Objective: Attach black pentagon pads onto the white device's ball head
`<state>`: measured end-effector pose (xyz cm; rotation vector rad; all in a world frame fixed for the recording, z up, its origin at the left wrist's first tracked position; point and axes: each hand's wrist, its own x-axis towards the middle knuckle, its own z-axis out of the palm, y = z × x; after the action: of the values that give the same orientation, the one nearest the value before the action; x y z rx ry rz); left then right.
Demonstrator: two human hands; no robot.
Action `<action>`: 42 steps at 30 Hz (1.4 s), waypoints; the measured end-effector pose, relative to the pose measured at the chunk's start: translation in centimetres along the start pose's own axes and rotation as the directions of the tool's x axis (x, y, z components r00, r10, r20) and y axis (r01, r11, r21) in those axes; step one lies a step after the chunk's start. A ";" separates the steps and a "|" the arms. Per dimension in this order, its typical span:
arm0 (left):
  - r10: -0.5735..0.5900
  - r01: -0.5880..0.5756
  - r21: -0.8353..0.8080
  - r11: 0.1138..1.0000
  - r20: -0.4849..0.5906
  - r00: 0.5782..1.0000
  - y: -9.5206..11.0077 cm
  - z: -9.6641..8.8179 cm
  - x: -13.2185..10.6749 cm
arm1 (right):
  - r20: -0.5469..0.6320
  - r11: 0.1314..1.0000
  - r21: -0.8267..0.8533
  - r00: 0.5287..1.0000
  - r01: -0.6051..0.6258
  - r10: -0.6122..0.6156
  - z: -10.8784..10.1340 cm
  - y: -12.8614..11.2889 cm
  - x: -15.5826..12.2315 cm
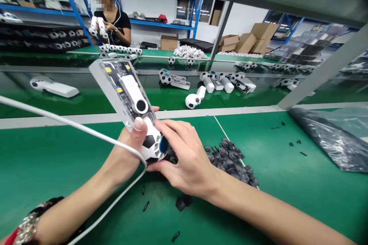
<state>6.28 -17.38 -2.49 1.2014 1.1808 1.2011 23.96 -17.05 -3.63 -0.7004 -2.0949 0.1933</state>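
A white handheld device with a soccer-ball-patterned head (pixel 149 141) and a clear-fronted rectangular body (pixel 120 88) is held tilted above the green table. My left hand (pixel 130 147) wraps around its neck, the thumb lying on the front. My right hand (pixel 186 153) grips the ball head from the side, fingers above and thumb below. A round blue disc (pixel 163 144) shows on the head between the fingers. Beyond my right hand lies a pile of small black plastic pieces (pixel 228 160). Two black pentagon pieces (pixel 182 202) rest below it.
A white cable (pixel 71 125) crosses in front of my left wrist. Behind the table, a green conveyor (pixel 120 103) carries several similar devices (pixel 218 80). A plastic bag (pixel 330 138) lies at right, near a metal post (pixel 324 69). A co-worker (pixel 115 26) holds white devices across the line.
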 end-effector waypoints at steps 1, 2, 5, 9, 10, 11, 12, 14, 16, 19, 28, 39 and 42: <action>0.006 -0.006 -0.002 1.000 0.002 1.000 0.2 0.1 -0.1 | -0.010 1.000 0.007 1.000 0.006 -0.006 0.0 0.1 -0.1; 0.023 -0.023 -0.006 1.000 0.000 1.000 0.4 0.2 -0.2 | -0.014 1.000 0.012 1.000 0.012 -0.012 0.0 0.2 -0.1; 0.155 -0.155 -0.011 0.988 -0.007 0.988 0.8 0.6 -0.5 | 0.001 0.999 0.037 1.000 0.018 -0.018 0.0 0.5 -0.3; 0.235 -0.235 -0.119 0.965 -0.016 0.972 1.3 1.0 -0.8 | -0.002 0.979 0.201 1.000 0.025 -0.025 0.1 0.4 -0.1; 0.217 -0.217 -0.147 0.965 -0.014 0.976 1.4 1.0 -0.9 | -0.018 0.969 0.246 0.999 0.032 -0.029 0.1 0.3 0.0; 0.191 -0.189 -0.166 0.968 -0.007 0.982 1.4 1.0 -0.9 | -0.037 0.959 0.281 0.999 0.043 -0.034 0.1 0.1 0.1; 0.166 -0.164 -0.172 0.971 -0.002 0.986 1.4 0.9 -0.9 | -0.056 0.951 0.306 0.998 0.052 -0.037 0.2 0.1 0.1; 0.125 -0.125 -0.162 0.979 -0.010 0.992 1.1 0.7 -0.9 | -0.072 0.940 0.338 0.997 0.047 -0.024 0.6 0.0 -0.1; 0.097 -0.101 -0.159 0.982 -0.034 0.995 0.7 0.5 -0.8 | -0.072 0.935 0.354 0.997 0.028 -0.002 1.1 0.0 -0.3; 0.022 -0.036 -0.170 0.985 -0.083 0.996 0.5 0.5 -0.4 | -0.056 0.934 0.357 0.997 -0.023 0.046 1.4 0.3 -0.4; -0.505 0.527 -0.038 0.849 0.233 0.831 2.5 -0.1 1.8 | 0.203 0.963 -0.169 0.963 0.211 -0.175 -4.1 5.0 2.9; -0.511 0.604 -0.178 0.777 0.382 0.770 3.4 -1.0 1.2 | 0.409 0.996 -0.081 0.911 -0.024 0.055 -4.9 10.0 2.9; -0.420 0.452 -0.381 0.807 0.169 0.892 3.0 -1.4 2.5 | 0.295 0.777 0.166 0.782 -0.608 0.549 -5.0 11.2 3.1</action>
<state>4.92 -14.79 0.45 0.6040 1.0072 0.9723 31.13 -6.68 -2.74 -1.2032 -1.9489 0.9177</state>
